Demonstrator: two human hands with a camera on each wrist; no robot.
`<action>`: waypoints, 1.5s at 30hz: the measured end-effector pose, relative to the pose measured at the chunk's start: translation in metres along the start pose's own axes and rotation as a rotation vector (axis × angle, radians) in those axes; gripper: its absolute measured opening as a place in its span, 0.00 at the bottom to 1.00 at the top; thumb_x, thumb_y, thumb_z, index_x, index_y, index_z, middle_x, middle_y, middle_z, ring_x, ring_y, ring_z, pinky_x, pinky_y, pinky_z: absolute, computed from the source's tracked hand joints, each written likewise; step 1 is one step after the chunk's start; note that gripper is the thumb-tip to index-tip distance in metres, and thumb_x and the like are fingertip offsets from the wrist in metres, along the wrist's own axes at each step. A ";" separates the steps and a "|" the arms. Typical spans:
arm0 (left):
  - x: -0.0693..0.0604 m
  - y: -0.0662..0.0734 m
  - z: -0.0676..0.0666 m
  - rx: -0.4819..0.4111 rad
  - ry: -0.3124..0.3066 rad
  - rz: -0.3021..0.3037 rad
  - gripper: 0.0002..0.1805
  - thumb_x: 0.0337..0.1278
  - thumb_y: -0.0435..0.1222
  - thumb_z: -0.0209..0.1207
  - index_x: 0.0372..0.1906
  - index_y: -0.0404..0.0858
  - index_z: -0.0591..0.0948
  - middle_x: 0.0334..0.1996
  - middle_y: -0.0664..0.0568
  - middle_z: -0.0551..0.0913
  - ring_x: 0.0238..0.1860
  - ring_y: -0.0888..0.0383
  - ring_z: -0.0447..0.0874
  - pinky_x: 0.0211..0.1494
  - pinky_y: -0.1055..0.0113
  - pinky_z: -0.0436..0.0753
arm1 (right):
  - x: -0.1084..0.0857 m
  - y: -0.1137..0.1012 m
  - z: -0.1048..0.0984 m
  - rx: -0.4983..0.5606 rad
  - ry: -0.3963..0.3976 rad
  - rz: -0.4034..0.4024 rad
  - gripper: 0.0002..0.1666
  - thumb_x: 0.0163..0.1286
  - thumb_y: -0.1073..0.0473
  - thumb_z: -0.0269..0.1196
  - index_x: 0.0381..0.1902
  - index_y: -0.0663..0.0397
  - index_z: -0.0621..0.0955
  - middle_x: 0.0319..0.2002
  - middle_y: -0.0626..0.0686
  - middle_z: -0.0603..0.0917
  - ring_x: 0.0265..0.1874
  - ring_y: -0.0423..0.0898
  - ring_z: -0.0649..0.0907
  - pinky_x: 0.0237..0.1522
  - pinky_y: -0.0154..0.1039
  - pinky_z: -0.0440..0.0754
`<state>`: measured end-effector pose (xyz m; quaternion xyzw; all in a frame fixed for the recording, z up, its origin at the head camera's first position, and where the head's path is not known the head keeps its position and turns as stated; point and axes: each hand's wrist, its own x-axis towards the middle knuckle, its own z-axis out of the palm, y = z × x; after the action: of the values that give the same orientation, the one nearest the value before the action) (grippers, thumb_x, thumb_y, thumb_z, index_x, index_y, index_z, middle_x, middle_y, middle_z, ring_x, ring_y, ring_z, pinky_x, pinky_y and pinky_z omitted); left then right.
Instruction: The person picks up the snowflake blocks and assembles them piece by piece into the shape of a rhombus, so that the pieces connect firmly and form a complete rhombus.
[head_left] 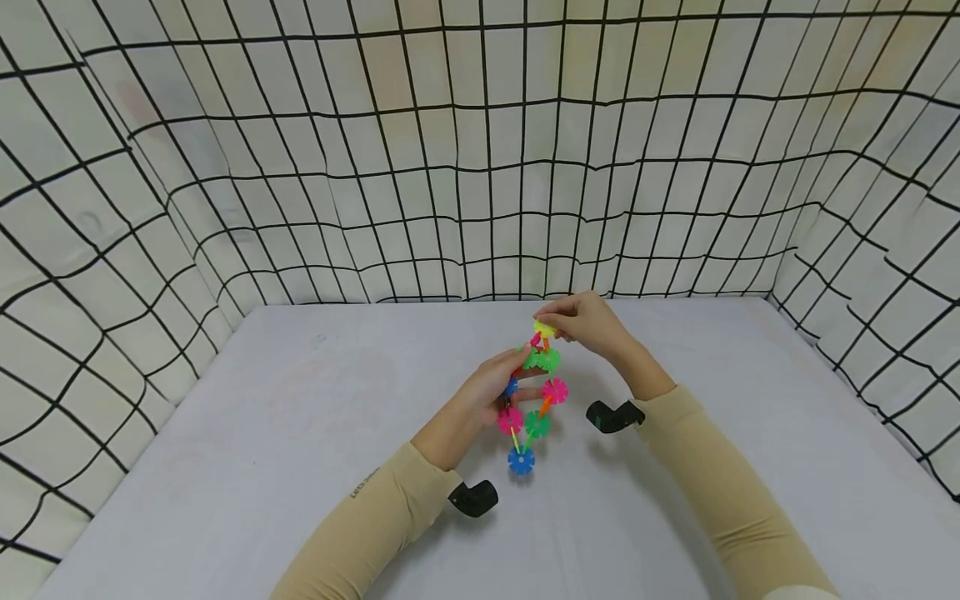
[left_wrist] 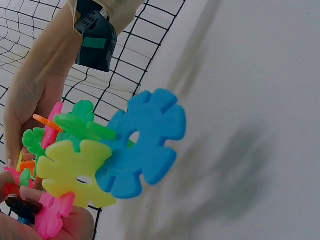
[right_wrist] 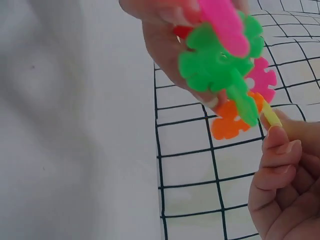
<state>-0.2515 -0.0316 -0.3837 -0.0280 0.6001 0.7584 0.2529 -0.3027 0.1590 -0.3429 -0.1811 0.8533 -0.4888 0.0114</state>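
Note:
A chain of coloured plastic snowflake discs, slotted edge to edge, hangs between the two hands above the table. My left hand [head_left: 483,387] grips it along its left side, thumb near the green discs at the top. Up at the chain's top end, my right hand [head_left: 592,325] pinches a yellow snowflake disc [right_wrist: 271,117], which meets an orange disc [right_wrist: 230,122]. Lowest hangs a blue disc [head_left: 521,461], large in the left wrist view beside another yellow disc [left_wrist: 65,167]. Pink discs [head_left: 555,390] and green discs [head_left: 537,424] sit between. Fingers partly hide the left side.
A white table [head_left: 300,467] lies below the hands. White walls with a black grid [head_left: 517,167] rise at its back and sides. Black wrist cameras [head_left: 474,498] stick out from both beige sleeves [head_left: 375,517].

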 end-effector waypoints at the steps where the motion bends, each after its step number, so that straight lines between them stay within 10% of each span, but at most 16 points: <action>1: 0.000 0.000 0.000 -0.003 0.002 0.001 0.25 0.79 0.50 0.52 0.69 0.41 0.75 0.56 0.47 0.84 0.34 0.59 0.89 0.27 0.76 0.66 | -0.001 0.001 0.001 0.019 0.014 0.006 0.13 0.75 0.61 0.65 0.48 0.66 0.88 0.29 0.53 0.84 0.24 0.44 0.77 0.28 0.34 0.77; 23: 0.000 0.001 0.001 0.028 0.013 -0.010 0.24 0.79 0.50 0.52 0.67 0.41 0.76 0.57 0.46 0.84 0.35 0.58 0.89 0.26 0.76 0.64 | -0.007 0.007 0.007 0.115 0.069 0.029 0.14 0.76 0.61 0.64 0.50 0.68 0.87 0.28 0.58 0.82 0.22 0.43 0.76 0.26 0.32 0.76; 45: 0.001 0.005 0.000 0.048 0.017 -0.027 0.27 0.74 0.53 0.57 0.68 0.42 0.77 0.55 0.48 0.85 0.32 0.60 0.89 0.20 0.81 0.65 | -0.010 0.001 0.008 -0.003 0.058 -0.032 0.13 0.76 0.62 0.63 0.49 0.67 0.87 0.25 0.58 0.80 0.24 0.50 0.76 0.25 0.33 0.73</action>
<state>-0.2545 -0.0324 -0.3793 -0.0367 0.6197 0.7401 0.2587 -0.2919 0.1557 -0.3493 -0.1803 0.8511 -0.4926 -0.0216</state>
